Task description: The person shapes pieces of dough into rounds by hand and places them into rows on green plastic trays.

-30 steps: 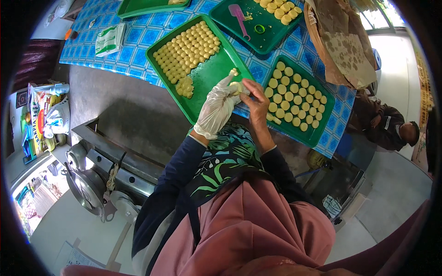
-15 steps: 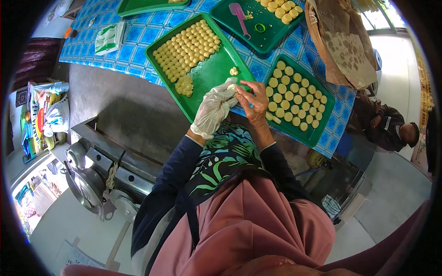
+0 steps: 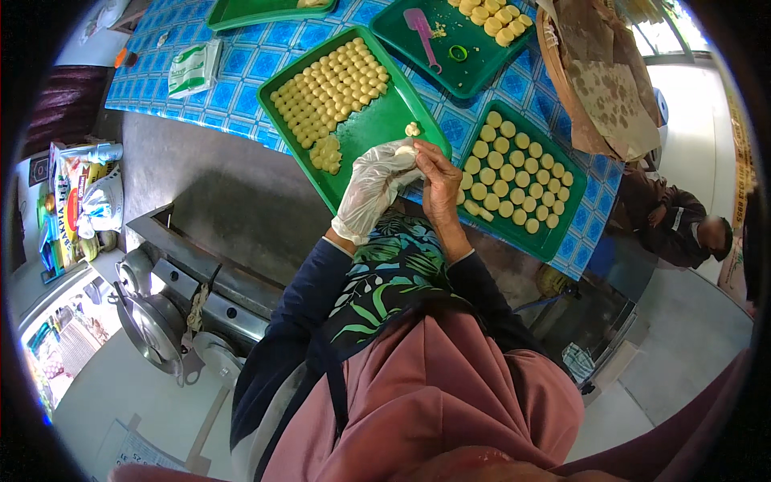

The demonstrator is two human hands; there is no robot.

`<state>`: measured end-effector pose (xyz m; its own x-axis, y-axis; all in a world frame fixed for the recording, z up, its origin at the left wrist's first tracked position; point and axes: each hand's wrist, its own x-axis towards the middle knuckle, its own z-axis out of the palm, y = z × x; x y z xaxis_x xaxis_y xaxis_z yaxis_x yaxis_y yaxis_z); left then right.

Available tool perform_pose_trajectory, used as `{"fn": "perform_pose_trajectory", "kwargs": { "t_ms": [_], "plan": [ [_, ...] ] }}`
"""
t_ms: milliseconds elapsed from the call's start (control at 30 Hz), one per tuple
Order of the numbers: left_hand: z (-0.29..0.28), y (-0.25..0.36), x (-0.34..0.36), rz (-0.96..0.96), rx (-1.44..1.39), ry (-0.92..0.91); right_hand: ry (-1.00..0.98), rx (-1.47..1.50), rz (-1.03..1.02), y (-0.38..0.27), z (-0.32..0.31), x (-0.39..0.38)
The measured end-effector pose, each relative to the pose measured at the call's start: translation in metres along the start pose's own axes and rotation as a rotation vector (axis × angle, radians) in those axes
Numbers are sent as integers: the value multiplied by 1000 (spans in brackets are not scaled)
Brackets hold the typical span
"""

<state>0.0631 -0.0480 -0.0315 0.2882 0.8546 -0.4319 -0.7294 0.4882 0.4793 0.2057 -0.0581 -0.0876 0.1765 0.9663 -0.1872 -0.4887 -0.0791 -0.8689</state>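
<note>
The gloved left hand (image 3: 373,189) and bare right hand (image 3: 438,181) are drawing back from the green tray (image 3: 385,120), leaving one dough ball (image 3: 413,128) just beyond their fingertips.

You stand at a table (image 3: 241,60) covered with a blue-and-white checked cloth, its long edge running across the upper part of the view. Below it on your left, a grey metal stove unit (image 3: 217,281) sits low, with a round steel wok (image 3: 152,325) hanging off its front. The floor (image 3: 691,337) is pale grey concrete, bright with daylight on your right. On your far left, colourful packets and bags (image 3: 76,189) lean by the wall. To your right, another person (image 3: 675,229) in dark clothing sits near the floor.
</note>
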Motion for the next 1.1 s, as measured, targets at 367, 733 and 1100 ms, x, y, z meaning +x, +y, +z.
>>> {"fn": "perform_pose_trajectory", "kwargs": {
  "t_ms": [367, 733, 1100],
  "plan": [
    [4, -7, -4, 113, 115, 16, 40, -256, -94, -3, 6, 1],
    [-1, -7, 11, 86, 22, -75, -24, -857, -560, -17, 16, -5],
    [25, -2, 10, 32, -237, -168, -195, -163, -399, -10, 52, 10]
  ]
}}
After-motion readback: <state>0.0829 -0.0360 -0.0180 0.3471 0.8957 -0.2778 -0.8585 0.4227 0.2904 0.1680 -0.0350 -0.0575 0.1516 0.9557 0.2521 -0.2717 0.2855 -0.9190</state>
